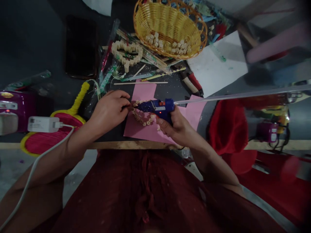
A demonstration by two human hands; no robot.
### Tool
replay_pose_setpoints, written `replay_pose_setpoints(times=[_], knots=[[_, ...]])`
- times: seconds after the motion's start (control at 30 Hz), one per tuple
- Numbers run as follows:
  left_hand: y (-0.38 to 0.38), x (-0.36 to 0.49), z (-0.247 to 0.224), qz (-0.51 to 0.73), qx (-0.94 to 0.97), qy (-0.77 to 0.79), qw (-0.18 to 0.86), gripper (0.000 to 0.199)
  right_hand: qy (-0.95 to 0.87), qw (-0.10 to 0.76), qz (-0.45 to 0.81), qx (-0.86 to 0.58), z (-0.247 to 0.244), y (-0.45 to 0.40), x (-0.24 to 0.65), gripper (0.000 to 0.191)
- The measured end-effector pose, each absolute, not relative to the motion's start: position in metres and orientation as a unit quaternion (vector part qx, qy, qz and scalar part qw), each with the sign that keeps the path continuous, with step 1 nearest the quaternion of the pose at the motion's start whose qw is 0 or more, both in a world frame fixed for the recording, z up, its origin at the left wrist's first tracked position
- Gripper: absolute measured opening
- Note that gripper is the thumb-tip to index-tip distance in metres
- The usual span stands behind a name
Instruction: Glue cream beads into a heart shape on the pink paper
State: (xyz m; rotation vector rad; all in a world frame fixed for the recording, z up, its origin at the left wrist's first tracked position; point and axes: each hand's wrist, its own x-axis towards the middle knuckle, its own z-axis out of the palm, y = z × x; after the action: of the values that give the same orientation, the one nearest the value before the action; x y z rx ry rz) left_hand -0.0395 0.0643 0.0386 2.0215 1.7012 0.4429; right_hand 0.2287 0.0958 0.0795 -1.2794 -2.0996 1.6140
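Note:
My right hand is wrapped around a blue hot glue gun, its nozzle pointing left. A long clear glue stick sticks out of the gun's back end. Close to the nozzle tip, my left hand is closed with its fingertips together; whatever they pinch is too small to make out. Below the nozzle, a curved row of small pale wooden pieces lies on pink paper. The gun covers part of that row.
A yellow wicker basket holds more small pieces. Nearby are a heart-shaped wooden piece, thin sticks, pliers, white paper and a dark phone. A white charger with cable lies left, over a pink-and-yellow item.

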Motion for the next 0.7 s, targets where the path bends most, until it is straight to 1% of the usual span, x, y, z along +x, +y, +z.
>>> replay_pose_setpoints(times=[0.3, 0.53, 0.7], knots=[[0.0646, -0.0396, 0.0390, 0.165, 0.735, 0.614, 0.237, 0.027, -0.703, 0.091, 0.536, -0.459, 0.0795, 0.0935, 0.2236, 0.041], [0.0643, -0.0403, 0.0358, 0.172, 0.731, 0.615, 0.240, 0.024, -0.730, 0.097, 0.507, -0.449, 0.0787, 0.0947, 0.2239, 0.042], [0.0642, -0.0410, 0.0353, 0.167, 0.735, 0.614, 0.234, 0.025, -0.730, 0.105, 0.508, -0.446, 0.0750, 0.0948, 0.2250, 0.047]])
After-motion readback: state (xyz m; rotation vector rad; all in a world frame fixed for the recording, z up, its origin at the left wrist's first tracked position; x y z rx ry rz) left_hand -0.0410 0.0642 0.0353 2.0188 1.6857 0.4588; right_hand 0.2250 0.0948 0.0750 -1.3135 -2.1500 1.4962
